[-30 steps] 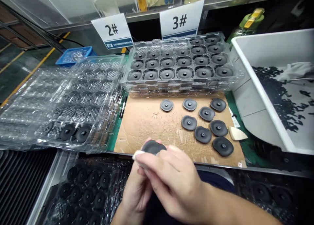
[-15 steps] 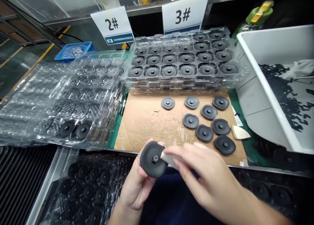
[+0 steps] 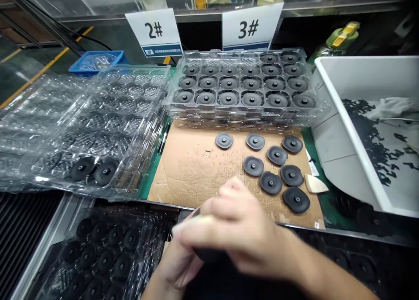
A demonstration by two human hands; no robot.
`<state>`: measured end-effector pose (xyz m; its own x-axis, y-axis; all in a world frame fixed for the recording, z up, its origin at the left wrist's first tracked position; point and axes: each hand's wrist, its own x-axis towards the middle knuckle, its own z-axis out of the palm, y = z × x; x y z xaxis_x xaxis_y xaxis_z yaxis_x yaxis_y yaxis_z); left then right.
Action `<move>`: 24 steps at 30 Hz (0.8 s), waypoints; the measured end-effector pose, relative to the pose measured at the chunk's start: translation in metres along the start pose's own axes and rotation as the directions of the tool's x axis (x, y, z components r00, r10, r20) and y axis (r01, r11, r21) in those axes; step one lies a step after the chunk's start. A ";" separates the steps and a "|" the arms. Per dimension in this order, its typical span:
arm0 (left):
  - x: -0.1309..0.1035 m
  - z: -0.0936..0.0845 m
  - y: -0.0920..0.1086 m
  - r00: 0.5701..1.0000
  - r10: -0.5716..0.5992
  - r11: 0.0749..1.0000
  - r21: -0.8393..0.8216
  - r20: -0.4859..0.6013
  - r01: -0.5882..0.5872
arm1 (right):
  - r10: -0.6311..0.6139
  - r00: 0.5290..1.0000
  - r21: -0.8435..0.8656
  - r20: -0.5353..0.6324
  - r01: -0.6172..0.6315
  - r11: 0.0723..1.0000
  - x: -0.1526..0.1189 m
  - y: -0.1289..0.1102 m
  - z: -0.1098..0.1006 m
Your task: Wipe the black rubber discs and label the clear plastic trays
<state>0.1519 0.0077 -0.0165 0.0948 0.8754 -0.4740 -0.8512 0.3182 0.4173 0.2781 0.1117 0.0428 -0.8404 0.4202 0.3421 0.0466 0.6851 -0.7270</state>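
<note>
My left hand (image 3: pixel 178 260) is closed on a black rounded disc (image 3: pixel 209 255) with a small hub, low at the front edge of the work surface. Across it lies my right hand (image 3: pixel 232 225), smeared by motion and hiding most of the disc. A pale, wedge-like pad (image 3: pixel 191 223) shows at the right hand's fingertips, pinched against the disc's left side. Beyond the hands, several similar black discs (image 3: pixel 271 183) lie hub up on a cardboard sheet (image 3: pixel 186 169). At the sheet's right edge rests a cream triangular pad (image 3: pixel 316 184).
A stacked clear tray (image 3: pixel 240 112) of black discs stands behind the cardboard. More clear trays (image 3: pixel 108 116) are at left, one holding two discs. A white bin (image 3: pixel 356 143) with small black pieces stands at right. Below left is another disc-filled tray (image 3: pixel 101 256).
My right hand has swept left across the disc with the pale pad, covering the disc's face. The left hand still holds the disc. The view has shifted slightly.
</note>
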 end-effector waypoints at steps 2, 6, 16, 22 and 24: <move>0.000 -0.001 0.002 0.997 -0.011 0.999 -0.031 0.076 0.013 | 0.207 0.976 0.142 -0.073 -0.195 0.971 0.002 0.021 0.001; -0.005 -0.004 0.008 0.975 -0.032 0.989 -0.131 0.220 0.062 | 0.504 0.863 0.213 -0.012 -0.490 0.845 -0.005 0.077 0.023; -0.008 -0.016 0.017 0.867 0.426 0.770 0.400 0.258 -0.497 | 0.646 0.706 0.202 -0.290 -0.615 0.762 -0.045 0.067 0.059; 0.000 -0.019 0.018 0.758 0.452 0.189 0.780 0.470 -0.596 | 0.772 0.633 0.362 -0.062 -0.707 0.608 -0.072 0.057 0.049; 0.003 -0.020 0.015 0.734 0.448 0.093 0.790 0.510 -0.606 | 0.748 0.651 0.340 -0.133 -0.679 0.651 -0.079 0.053 0.046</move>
<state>0.1296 0.0075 -0.0269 -0.0484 0.9710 0.2342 0.2712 -0.2129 0.9387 0.3219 0.0877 -0.0497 -0.4403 0.8647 -0.2418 0.4169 -0.0417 -0.9080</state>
